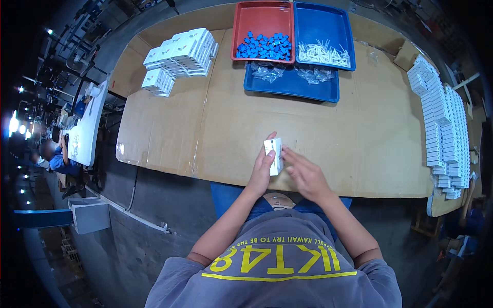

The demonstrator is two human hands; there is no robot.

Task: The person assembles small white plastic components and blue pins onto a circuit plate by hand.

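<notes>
A small white box (273, 157) stands in the grip of my left hand (262, 168), thumb across its front and fingers behind it. Just right of the box, my right hand (307, 177) has its fingers stretched toward the box's side, thumb apart from them. Its fingertips are at the box's upper right edge; whether they touch it I cannot tell. Both hands are over the near edge of the cardboard-covered table (246, 128). Part of the box is hidden behind my left thumb.
Small blue parts (264, 47) lie in a red tray (263, 15), white stick-like pieces (323, 54) in a blue tray (322, 20). A lower blue tray (292, 91) holds clear plastic bags (267, 72). White boxes (179, 51) are stacked far left, more white boxes (444, 128) right.
</notes>
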